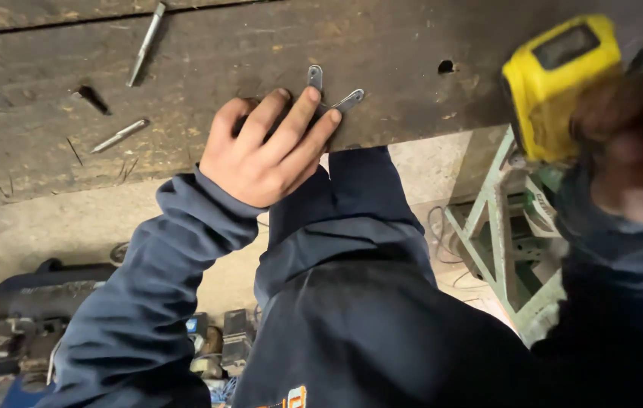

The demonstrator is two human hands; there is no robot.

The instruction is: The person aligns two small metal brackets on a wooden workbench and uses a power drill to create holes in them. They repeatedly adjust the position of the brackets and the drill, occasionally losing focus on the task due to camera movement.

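My left hand lies flat on the edge of a worn wooden workbench, its fingers pressing on small flat metal links with rounded ends and holes. The links stick out from under my fingertips in a V shape. My right hand is raised close to the camera, blurred, and grips a yellow tape measure with a dark panel on top. Both arms wear dark blue sleeves.
Two metal bolts or rods lie on the bench at the left, and a hole shows at the right. Below stand a green metal frame and dark tools on the concrete floor.
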